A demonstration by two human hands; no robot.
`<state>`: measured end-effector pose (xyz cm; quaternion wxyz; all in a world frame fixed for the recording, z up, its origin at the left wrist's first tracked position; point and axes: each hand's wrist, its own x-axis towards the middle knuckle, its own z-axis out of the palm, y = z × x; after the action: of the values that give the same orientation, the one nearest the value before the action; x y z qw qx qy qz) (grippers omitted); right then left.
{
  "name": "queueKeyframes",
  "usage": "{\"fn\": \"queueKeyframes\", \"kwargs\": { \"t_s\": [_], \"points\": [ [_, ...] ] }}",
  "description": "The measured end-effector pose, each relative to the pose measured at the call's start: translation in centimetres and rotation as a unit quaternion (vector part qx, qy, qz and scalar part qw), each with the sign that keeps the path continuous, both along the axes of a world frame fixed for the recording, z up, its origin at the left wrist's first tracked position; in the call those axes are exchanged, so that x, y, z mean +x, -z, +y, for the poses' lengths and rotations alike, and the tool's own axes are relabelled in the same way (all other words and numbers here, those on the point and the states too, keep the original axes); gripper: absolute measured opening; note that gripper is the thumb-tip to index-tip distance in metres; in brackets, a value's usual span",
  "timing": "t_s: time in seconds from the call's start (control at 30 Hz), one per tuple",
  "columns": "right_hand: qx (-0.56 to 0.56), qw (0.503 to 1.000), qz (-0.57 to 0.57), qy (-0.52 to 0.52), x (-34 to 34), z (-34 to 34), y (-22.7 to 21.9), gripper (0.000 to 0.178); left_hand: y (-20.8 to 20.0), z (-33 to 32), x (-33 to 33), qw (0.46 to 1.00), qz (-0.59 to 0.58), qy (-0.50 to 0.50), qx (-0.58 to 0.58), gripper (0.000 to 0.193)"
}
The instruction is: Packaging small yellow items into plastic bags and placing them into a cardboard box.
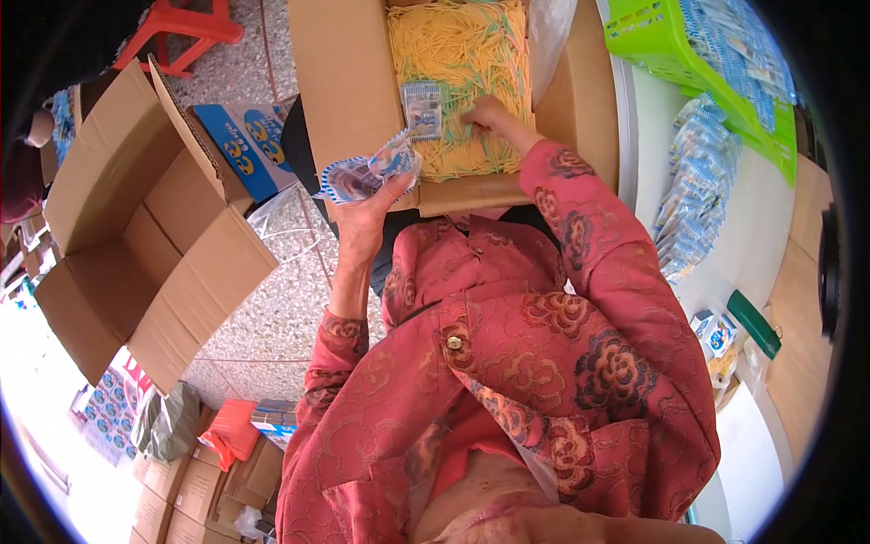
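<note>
My left hand (365,220) is raised and holds a bunch of small blue-and-white packets (367,172) fanned out beside a cardboard box. My right hand (487,116) reaches into that open box (344,82), fingers curled among thin yellow sticks (462,54) that fill it. One small clear packet (422,109) lies on the sticks just left of my right hand. Both arms wear red flower-patterned sleeves.
A large empty cardboard box (145,227) stands open at the left on the speckled floor. A white table (752,245) at the right carries a green basket (689,54) of blue packets, a loose heap of packets (702,190) and a green bottle (754,324). A red stool (181,27) stands at top left.
</note>
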<state>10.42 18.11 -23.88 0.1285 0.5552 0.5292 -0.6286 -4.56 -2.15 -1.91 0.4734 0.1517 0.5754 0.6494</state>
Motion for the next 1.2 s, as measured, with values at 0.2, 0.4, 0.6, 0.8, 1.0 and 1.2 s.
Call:
{"fn": "queueKeyframes", "kwargs": {
  "t_s": [0.2, 0.4, 0.6, 0.8, 1.0, 1.2],
  "points": [
    [-0.127, 0.980, 0.150, 0.020, 2.3, 0.6, -2.0, 0.018, -0.8, -0.1, 0.8, 1.000, -0.001, 0.010, 0.003, 0.027],
    [-0.049, 0.973, 0.091, -0.205, 3.6, -4.3, -5.1, 0.021, -1.5, -0.2, 1.8, 0.999, 0.033, 0.030, 0.027, 0.024],
    [0.041, 0.979, 0.163, -0.119, 3.6, -3.6, -11.7, 0.019, -2.3, -0.4, 2.5, 0.997, 0.056, 0.048, 0.038, 0.022],
    [-0.108, 0.901, 0.381, 0.177, 4.4, -1.3, -23.1, 0.020, -1.3, -0.2, 3.5, 0.996, 0.030, 0.078, 0.043, 0.025],
    [-0.061, 0.878, 0.438, 0.182, 3.5, -4.1, -29.7, 0.020, -1.5, 0.8, 4.8, 0.995, 0.028, 0.080, 0.045, 0.029],
    [0.177, 0.882, 0.410, 0.148, 2.9, -5.8, -29.5, 0.017, -1.9, 1.0, 6.1, 0.996, -0.036, 0.064, 0.044, 0.032]
  ]
}}
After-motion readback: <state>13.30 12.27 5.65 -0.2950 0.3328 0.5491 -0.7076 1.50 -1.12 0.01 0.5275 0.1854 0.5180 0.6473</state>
